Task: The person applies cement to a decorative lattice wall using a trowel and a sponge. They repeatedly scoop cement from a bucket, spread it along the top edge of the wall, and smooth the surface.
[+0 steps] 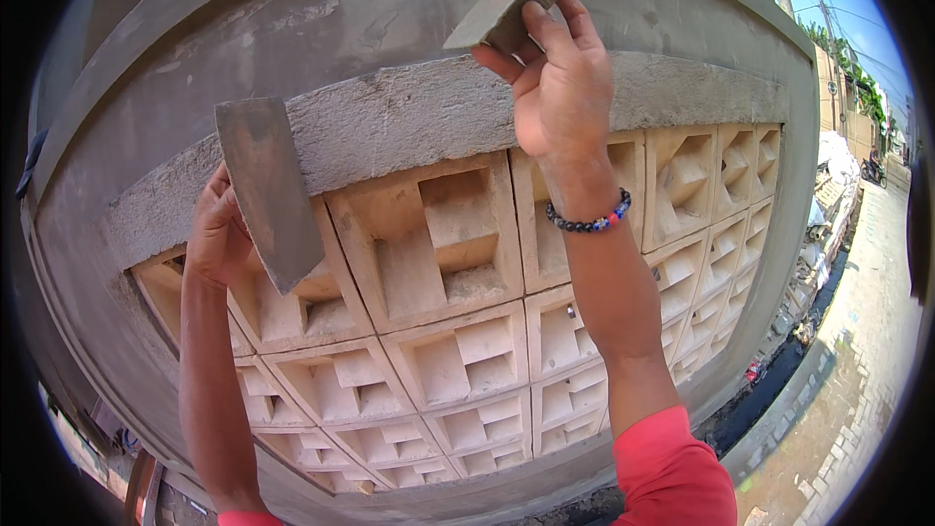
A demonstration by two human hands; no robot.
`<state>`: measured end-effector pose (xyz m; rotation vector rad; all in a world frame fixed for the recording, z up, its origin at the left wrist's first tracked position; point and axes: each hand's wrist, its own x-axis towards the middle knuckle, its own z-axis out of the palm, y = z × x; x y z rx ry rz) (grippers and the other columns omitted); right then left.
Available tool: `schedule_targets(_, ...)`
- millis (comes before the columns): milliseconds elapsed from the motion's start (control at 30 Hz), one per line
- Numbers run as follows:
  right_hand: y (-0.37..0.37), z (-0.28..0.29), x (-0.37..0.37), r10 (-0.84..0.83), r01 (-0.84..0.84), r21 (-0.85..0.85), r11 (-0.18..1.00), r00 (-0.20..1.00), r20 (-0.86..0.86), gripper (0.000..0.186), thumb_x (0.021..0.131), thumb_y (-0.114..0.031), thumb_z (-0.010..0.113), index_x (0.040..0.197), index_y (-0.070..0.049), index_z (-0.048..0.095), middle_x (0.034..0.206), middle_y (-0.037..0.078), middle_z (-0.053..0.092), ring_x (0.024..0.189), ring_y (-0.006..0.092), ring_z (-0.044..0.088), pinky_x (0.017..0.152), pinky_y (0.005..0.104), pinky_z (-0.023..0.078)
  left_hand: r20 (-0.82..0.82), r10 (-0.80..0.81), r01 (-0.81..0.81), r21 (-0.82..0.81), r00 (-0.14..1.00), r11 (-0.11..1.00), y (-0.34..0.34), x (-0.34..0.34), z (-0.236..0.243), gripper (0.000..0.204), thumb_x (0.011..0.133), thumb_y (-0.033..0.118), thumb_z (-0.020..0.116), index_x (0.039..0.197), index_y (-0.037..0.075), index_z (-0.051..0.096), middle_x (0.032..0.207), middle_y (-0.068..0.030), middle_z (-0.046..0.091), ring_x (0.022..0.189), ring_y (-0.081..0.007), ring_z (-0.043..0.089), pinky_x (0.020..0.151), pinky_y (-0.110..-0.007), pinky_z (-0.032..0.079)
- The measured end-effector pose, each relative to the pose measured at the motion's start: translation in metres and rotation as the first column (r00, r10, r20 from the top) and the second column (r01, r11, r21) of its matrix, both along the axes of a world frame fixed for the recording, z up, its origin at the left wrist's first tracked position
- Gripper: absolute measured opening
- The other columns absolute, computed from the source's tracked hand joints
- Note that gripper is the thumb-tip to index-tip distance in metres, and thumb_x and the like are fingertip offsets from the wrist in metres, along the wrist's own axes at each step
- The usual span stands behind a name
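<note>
Grey, mortar-coated rectangular float [502,2] is held up in the right hand [565,88] at the top of the view, tilted, with the thumb and fingers closed around the grip on its underside; whether its face touches the smooth dark grey plastered wall [380,15] behind it I cannot tell. Lower and to the left, the left hand [216,234] holds a flat, dark grey rectangular board with brownish smears [270,195], its long side running steeply downward; the hand grips it near the left edge, and most of the fingers are hidden behind it. The board stands in front of a rough, pale grey plaster band [419,112] and overlaps the upper row of cream-coloured square ventilation blocks [419,253], which fill the wall's framed opening beneath that band. Around the right wrist is a dark beaded bracelet with blue and red beads [591,221], and a bright red sleeve [672,468] covers the upper part of that arm. At the far right, a pale paved lane [857,370] runs alongside a narrow dark ditch [779,380].
</note>
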<state>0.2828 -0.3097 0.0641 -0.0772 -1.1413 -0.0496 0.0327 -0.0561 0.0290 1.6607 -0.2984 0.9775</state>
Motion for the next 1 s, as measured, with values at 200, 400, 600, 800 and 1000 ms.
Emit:
schedule_targets(200, -0.046, -0.223, -0.036, 0.088, -0.126, -0.19, 0.974, 0.976, -0.197, 0.061, 0.094, -0.009, 0.059, 0.145, -0.005, 0.026, 0.135, 0.015, 0.05, 0.118, 0.026, 0.057, 0.098, 0.043, 0.052, 0.038, -0.023, 0.023, 0.019, 0.999, 1.0, -0.006, -0.011, -0.012, 0.072, 0.082, 0.025, 0.078, 0.139, 0.003, 0.04, 0.118, -0.0047, 0.062, 0.102, -0.0108, 0.063, 0.089, -0.027, 0.054)
schedule_targets(400, -0.048, -0.401, -0.051, 0.044, -0.441, -0.606, 0.663, 0.83, -0.556, 0.054, 0.095, -0.002, 0.052, 0.144, -0.004, 0.028, 0.121, 0.014, 0.058, 0.107, 0.0212, 0.062, 0.086, 0.0377, 0.056, 0.035, -0.057, 0.058, -0.029, 0.998, 0.998, -0.011, -0.036, -0.065, 0.086, 0.074, 0.03, 0.085, 0.14, 0.0, 0.039, 0.122, -0.0054, 0.06, 0.106, -0.011, 0.061, 0.091, -0.028, 0.051)
schedule_targets(600, -0.088, -0.5, -0.079, -0.21, -0.613, -0.722, 0.32, 0.698, -0.685, 0.048, 0.097, -0.004, 0.051, 0.142, -0.004, 0.033, 0.113, 0.01, 0.06, 0.098, 0.0205, 0.065, 0.08, 0.039, 0.058, 0.148, 0.19, -0.105, -0.448, 0.971, 0.888, -0.039, -0.133, -0.281, 0.071, 0.073, 0.011, 0.08, 0.134, 0.001, 0.046, 0.115, -0.0077, 0.061, 0.1, -0.0184, 0.064, 0.086, -0.031, 0.054)
schedule_targets(800, -0.116, -0.535, -0.112, -0.246, -0.737, -0.657, 0.161, 0.615, -0.75, 0.045, 0.099, -0.008, 0.049, 0.142, -0.004, 0.037, 0.118, 0.007, 0.06, 0.1, 0.0193, 0.065, 0.083, 0.0372, 0.057, -0.145, 0.07, -0.161, -0.853, 0.987, 0.496, -0.097, -0.153, -0.476, 0.064, 0.077, 0.014, 0.076, 0.132, 0.001, 0.048, 0.117, -0.0083, 0.062, 0.102, -0.02, 0.064, 0.087, -0.033, 0.054)
schedule_targets(1000, -0.119, -0.544, -0.137, -0.126, -0.842, -0.5, 0.203, 0.484, -0.866, 0.047, 0.1, -0.011, 0.049, 0.144, -0.005, 0.036, 0.121, 0.007, 0.06, 0.104, 0.018, 0.064, 0.086, 0.0374, 0.055, -0.237, -0.197, -0.174, -0.94, 0.951, 0.293, -0.142, -0.147, -0.542, 0.057, 0.08, 0.016, 0.071, 0.131, 0.002, 0.05, 0.118, -0.0089, 0.062, 0.104, -0.0217, 0.063, 0.088, -0.035, 0.053)
